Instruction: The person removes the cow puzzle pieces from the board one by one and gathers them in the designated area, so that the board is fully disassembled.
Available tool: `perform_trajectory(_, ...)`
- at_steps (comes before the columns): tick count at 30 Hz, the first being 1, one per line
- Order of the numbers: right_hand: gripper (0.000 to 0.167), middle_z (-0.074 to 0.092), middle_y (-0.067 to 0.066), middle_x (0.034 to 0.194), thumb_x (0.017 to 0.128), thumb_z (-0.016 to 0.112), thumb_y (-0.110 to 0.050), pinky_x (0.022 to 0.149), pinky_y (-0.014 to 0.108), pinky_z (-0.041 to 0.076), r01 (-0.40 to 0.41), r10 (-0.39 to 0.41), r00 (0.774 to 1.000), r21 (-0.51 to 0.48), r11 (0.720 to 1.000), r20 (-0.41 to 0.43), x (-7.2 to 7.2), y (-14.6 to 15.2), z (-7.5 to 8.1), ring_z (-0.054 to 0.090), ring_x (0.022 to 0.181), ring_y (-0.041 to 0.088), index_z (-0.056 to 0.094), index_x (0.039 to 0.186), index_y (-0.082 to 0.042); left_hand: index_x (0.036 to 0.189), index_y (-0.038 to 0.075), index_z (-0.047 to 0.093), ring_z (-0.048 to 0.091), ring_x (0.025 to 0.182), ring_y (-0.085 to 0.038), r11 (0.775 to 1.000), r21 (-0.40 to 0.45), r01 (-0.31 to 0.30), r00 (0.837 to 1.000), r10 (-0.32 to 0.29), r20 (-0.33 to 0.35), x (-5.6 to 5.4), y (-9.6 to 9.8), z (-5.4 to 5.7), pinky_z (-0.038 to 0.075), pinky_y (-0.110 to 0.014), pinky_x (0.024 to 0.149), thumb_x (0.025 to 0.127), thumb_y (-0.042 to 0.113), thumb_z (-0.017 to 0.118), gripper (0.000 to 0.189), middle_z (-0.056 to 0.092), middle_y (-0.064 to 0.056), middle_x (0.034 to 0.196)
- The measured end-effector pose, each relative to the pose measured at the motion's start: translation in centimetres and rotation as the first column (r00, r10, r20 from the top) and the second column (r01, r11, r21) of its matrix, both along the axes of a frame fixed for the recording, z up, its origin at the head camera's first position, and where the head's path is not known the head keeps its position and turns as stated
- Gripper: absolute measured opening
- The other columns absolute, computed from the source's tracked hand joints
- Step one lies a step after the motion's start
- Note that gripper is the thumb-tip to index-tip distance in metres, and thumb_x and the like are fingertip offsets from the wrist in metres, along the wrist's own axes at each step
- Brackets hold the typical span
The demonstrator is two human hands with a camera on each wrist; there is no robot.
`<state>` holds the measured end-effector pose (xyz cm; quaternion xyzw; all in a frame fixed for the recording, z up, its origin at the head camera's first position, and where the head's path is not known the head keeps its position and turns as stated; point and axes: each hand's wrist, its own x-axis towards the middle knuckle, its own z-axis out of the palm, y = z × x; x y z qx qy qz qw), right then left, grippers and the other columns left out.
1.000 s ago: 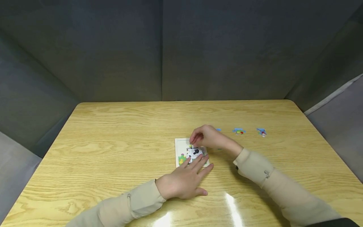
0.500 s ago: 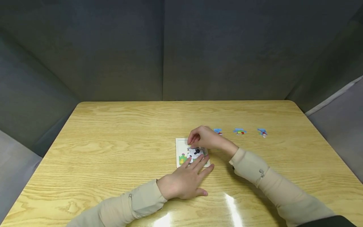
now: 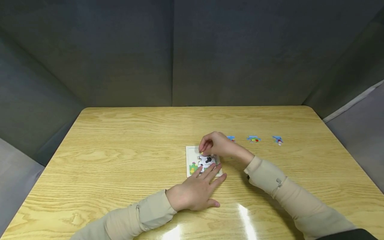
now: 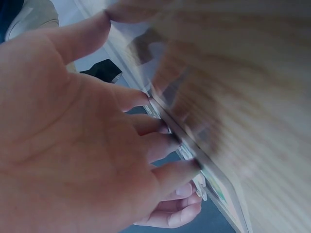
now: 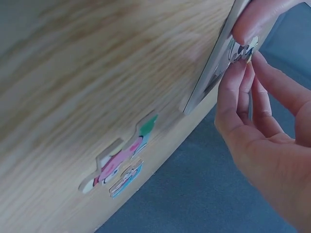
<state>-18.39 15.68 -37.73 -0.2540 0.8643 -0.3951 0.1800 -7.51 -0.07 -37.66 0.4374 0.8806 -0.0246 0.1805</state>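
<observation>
A small puzzle board (image 3: pixel 192 152) with a pale rim lies on the table, with a black-and-white cow picture (image 3: pixel 207 160) and a green piece (image 3: pixel 193 169) set in it. My left hand (image 3: pixel 196 193) lies with spread, straight fingers on the board's near edge. Over the upper part of the board, my right hand (image 3: pixel 220 145) pinches a small puzzle piece (image 5: pixel 250 52) between thumb and fingertips. That piece shows white, dark and yellow bits in the right wrist view; the fingers hide most of it. Whether it touches the board I cannot tell.
Loose blue-topped pieces lie right of the board: one (image 3: pixel 231 138) beside my right hand, a middle one (image 3: pixel 253 138), and a far one (image 3: pixel 277 140). A pink-and-green piece (image 5: pixel 121 155) shows in the right wrist view. Dark partitions (image 3: pixel 240 60) stand behind the wooden table (image 3: pixel 126 133).
My right hand has shifted slightly left and stays over the board, uncovering more of the nearest blue piece. The left hand keeps its place.
</observation>
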Motion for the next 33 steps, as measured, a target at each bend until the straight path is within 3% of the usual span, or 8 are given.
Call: perform_trajectory(33, 0.012, 0.068, 0.01, 0.082, 0.081, 0.072, 0.011, 0.067, 0.025, 0.053, 0.027, -0.026, 0.998, -0.021, 0.999, 0.051, 0.08, 0.05, 0.81, 0.063, 0.073, 0.018, 0.069, 0.088, 0.001, 0.159, 0.019, 0.011, 0.0, 0.15, -0.023, 1.0, 0.007, -0.002, 1.0, 0.002, -0.01, 0.02, -0.07, 0.08, 0.015, -0.046, 0.118, 0.097, 0.059, 0.043, 0.081, -0.002, -0.009, 0.164)
